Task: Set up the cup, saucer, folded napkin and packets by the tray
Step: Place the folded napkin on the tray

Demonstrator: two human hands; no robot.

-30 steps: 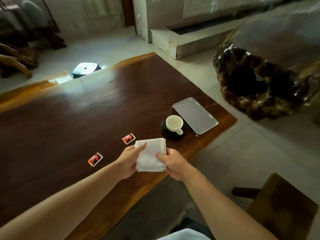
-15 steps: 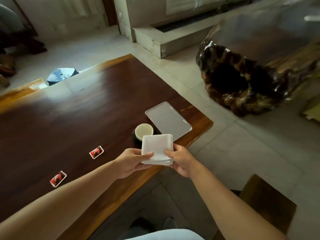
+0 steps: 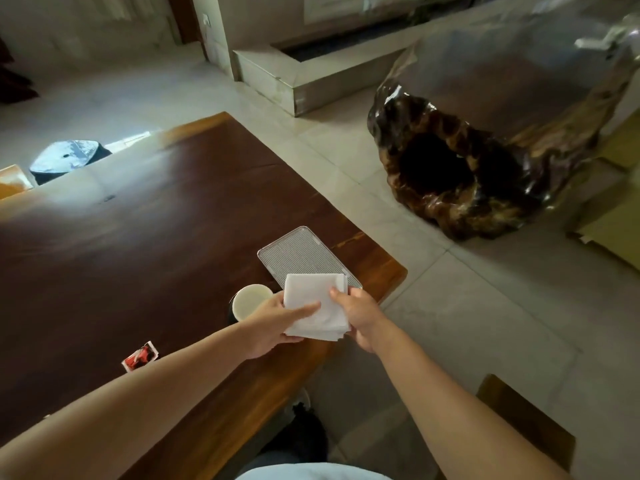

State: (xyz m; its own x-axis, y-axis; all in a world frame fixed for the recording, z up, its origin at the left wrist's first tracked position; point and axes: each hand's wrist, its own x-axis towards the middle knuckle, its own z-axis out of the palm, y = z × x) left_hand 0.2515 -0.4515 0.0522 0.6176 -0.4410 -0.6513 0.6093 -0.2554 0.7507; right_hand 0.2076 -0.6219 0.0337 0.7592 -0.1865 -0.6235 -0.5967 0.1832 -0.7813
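While both hands pinch the folded napkin (image 3: 317, 304) above the table's near edge, left hand (image 3: 273, 325) under its left side and right hand (image 3: 358, 315) at its right, it overlaps the tray (image 3: 298, 252) beside the cup (image 3: 250, 300). Released carelessly, its layers could splay or slide off.

Wooden table (image 3: 145, 244) bears tray (image 3: 298, 252), cup (image 3: 250, 300), packet (image 3: 140, 357)
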